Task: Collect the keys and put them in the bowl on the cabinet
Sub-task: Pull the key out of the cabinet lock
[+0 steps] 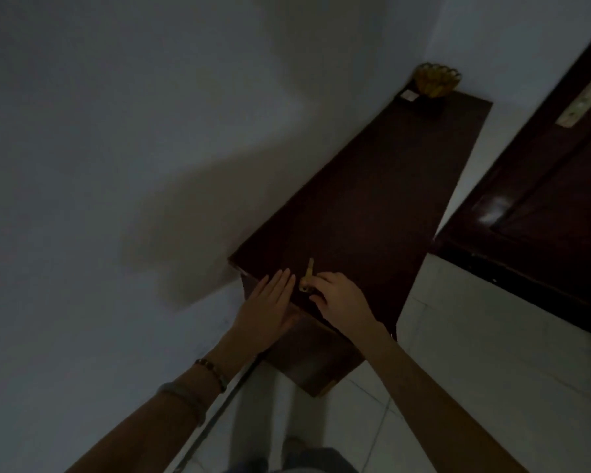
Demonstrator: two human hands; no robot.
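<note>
A brass-coloured key (pixel 308 273) lies on the near end of the dark wooden cabinet top (pixel 372 186). My right hand (pixel 338 298) is curled just right of the key, fingertips touching its head end. My left hand (pixel 270 302) lies flat on the cabinet's near left edge, fingers together, just left of the key and holding nothing. A golden scalloped bowl (pixel 435 80) stands at the far end of the cabinet against the wall. Whether the right fingers grip the key is unclear in the dim light.
A white wall (pixel 151 131) runs along the cabinet's left side. A dark wooden door (pixel 543 199) with a metal lock plate (pixel 584 100) stands to the right. A small white card (pixel 407 95) lies beside the bowl. Pale floor tiles (pixel 475 336) lie below.
</note>
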